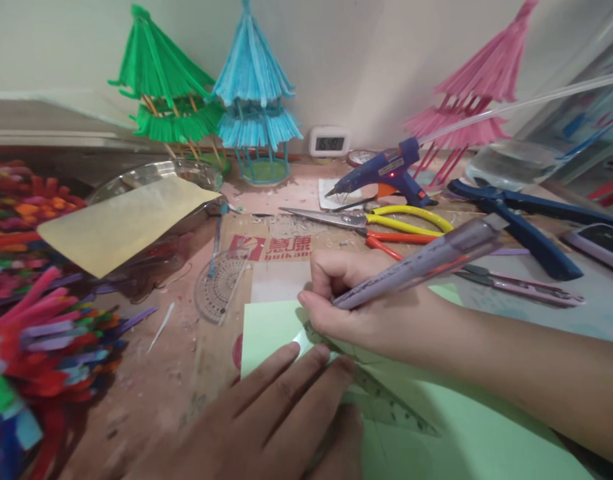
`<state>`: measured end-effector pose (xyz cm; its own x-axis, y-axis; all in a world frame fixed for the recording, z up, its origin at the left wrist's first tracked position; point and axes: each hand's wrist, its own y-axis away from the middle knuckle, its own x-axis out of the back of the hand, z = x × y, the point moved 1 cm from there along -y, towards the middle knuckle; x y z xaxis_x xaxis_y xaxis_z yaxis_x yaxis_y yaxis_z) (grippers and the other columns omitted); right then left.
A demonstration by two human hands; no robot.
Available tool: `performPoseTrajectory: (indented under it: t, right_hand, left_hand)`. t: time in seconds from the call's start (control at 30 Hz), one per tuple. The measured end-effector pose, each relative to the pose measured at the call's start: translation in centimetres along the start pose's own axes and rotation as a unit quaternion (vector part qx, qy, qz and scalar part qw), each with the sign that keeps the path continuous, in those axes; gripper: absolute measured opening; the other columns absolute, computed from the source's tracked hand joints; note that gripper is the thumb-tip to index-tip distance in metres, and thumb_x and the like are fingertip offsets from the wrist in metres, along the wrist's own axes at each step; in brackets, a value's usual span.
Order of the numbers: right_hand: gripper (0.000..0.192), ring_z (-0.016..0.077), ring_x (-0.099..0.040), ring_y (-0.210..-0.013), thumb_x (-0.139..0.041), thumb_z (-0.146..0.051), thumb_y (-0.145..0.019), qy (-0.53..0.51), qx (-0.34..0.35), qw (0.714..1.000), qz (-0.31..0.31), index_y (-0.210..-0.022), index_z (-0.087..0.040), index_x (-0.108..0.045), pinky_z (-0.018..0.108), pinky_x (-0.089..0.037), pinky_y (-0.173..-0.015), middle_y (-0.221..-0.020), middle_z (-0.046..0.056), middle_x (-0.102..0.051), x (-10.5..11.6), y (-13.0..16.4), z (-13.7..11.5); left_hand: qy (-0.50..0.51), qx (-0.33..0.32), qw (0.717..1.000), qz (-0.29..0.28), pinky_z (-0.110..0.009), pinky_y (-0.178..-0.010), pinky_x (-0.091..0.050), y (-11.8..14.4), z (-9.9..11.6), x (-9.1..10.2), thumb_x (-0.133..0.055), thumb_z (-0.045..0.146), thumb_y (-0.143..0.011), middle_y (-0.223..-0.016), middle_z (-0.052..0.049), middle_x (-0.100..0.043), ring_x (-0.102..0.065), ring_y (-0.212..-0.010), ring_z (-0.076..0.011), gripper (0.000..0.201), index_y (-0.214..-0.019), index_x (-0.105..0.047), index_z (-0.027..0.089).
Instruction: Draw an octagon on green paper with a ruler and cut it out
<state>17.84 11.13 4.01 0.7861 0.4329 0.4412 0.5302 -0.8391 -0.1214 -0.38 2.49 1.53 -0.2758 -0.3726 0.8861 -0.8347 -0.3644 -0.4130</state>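
- At the far left we see a heap of pipe cleaners [31, 333] in many colours, spilling along the table [151, 393] edge.
- Just right of it a tan sheet [121, 223] lies tilted over a glass bowl [151, 175]; behind them stand a green pagoda [166, 87] and a blue pagoda [254, 93] against the wall.
- A clear protractor [220, 287] lies flat on the table, near the top left corner of the green paper [436, 427].
- Our left hand [266, 420] lies flat, fingers together and stretched out — it presses down on the set square [386, 400] and the paper, gripping nothing.
- The set square lies on the paper, its long edge running from under the fingertips toward the lower right.
- Our right hand [356, 300] is closed around a purple pen [426, 260], tip down at the set square's upper end on the paper; the barrel slants up to the right.
- Behind that hand lie scissors [366, 223] with yellow and orange handles, and a blue glue gun [386, 170] stands on its rest with a small clock [329, 142] at the wall.
- Further right — blue pliers [526, 223], a pink pagoda [476, 87], and a phone [599, 243] at the edge.
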Motion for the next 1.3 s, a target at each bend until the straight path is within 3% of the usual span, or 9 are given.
performPoseTrajectory:
  t: [0.17, 1.3]
  right_hand:
    - [0.028, 0.0073, -0.036, -0.047, -0.059, -0.018, -0.082, 0.005, -0.006, 1.0, -0.007, -0.063, -0.023, -0.039, 0.022, -0.026, -0.041, -0.052, -0.009, -0.041, 0.02, 0.04, -0.04]
    - [0.028, 0.0081, -0.035, -0.047, -0.059, -0.018, -0.08, 0.01, -0.003, 1.0, 0.013, -0.062, -0.024, -0.038, 0.023, -0.025, -0.043, -0.052, -0.008, -0.041, 0.03, 0.11, -0.18]
  left_hand:
    - [0.004, 0.002, 1.0, -0.005, -0.03, -0.119, -0.039, 0.11, 0.02, -0.02, -0.049, 0.018, -0.104, -0.136, -0.002, -0.066, -0.059, -0.13, -0.0143, 0.026, -0.125, -0.064, 0.021]
    - [0.003, 0.003, 1.0, -0.002, -0.03, -0.119, -0.04, -0.02, 0.08, 0.01, -0.05, 0.017, -0.103, -0.135, -0.002, -0.067, -0.061, -0.129, -0.015, 0.025, -0.122, -0.066, 0.021]
